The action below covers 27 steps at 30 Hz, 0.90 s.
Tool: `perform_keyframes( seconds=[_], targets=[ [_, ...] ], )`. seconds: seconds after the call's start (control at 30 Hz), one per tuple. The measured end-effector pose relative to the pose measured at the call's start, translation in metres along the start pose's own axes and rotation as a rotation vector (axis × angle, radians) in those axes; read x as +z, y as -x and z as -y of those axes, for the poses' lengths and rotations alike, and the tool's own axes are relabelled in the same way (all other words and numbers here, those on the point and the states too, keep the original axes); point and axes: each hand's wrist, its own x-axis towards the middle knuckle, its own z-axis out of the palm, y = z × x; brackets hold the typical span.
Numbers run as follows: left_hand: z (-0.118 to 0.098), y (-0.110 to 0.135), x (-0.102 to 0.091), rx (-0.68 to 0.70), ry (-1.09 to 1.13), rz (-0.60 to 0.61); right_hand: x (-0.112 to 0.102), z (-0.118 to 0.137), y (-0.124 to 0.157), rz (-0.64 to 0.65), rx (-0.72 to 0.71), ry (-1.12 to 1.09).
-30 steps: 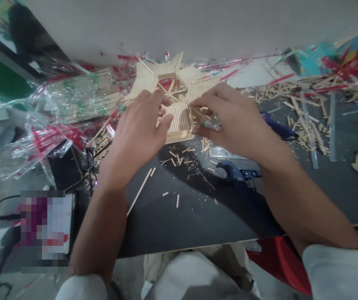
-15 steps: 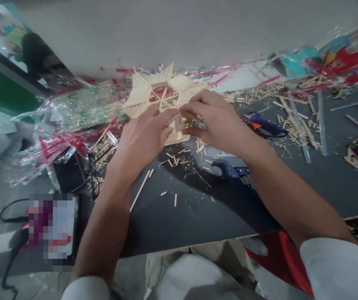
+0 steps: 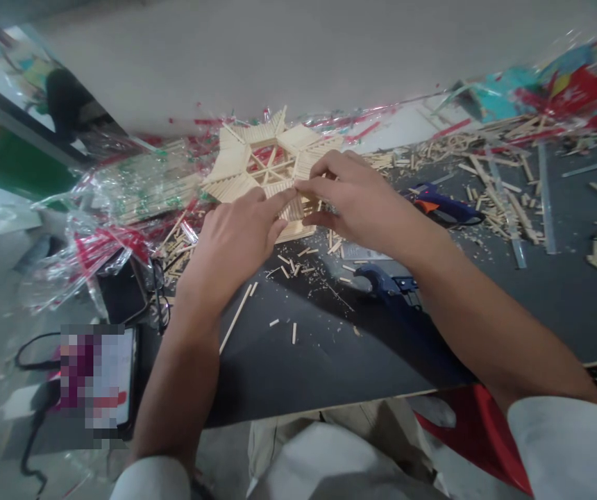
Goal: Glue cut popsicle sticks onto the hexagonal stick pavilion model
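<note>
A star-shaped model made of thin pale wooden sticks [image 3: 272, 132] stands at the back of the dark table, with a spoked ring in its middle. My left hand [image 3: 239, 236] grips its near side, index finger stretched along the stick rows and thumb below. From the right, my right hand [image 3: 355, 201] pinches the same near point, thumb and fingertips close to the left index finger. Whether a loose stick lies between the right fingertips is hidden. Short cut stick pieces [image 3: 293, 267] lie just in front of the model.
A blue glue gun [image 3: 447, 207] lies right of my right hand, a blue cutter [image 3: 392, 288] under my forearm. Glue sticks [image 3: 547, 198] and wood scraps [image 3: 511, 208] cover the right. Clear plastic wrapping [image 3: 137, 187] and a phone [image 3: 116, 375] with cables are at left.
The view has swung a little, so the table items sit slightly further right. Both hands stay at the model's near side, the left index finger shifting only slightly.
</note>
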Motion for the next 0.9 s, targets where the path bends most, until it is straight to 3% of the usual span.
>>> perform_keyframes(
  seconds=[0.23, 0.63, 0.9],
  targets=[
    [-0.008, 0.001, -0.003, -0.014, -0.151, 0.043, -0.002, -0.003, -0.001, 0.002, -0.007, -0.013],
    [-0.008, 0.001, 0.000, -0.005, -0.172, 0.042, 0.001, -0.006, -0.004, -0.027, -0.009, -0.107],
    [-0.017, 0.000, -0.003, -0.069, -0.287, 0.109, 0.003, -0.014, -0.002, -0.029, -0.002, -0.228]
  ],
)
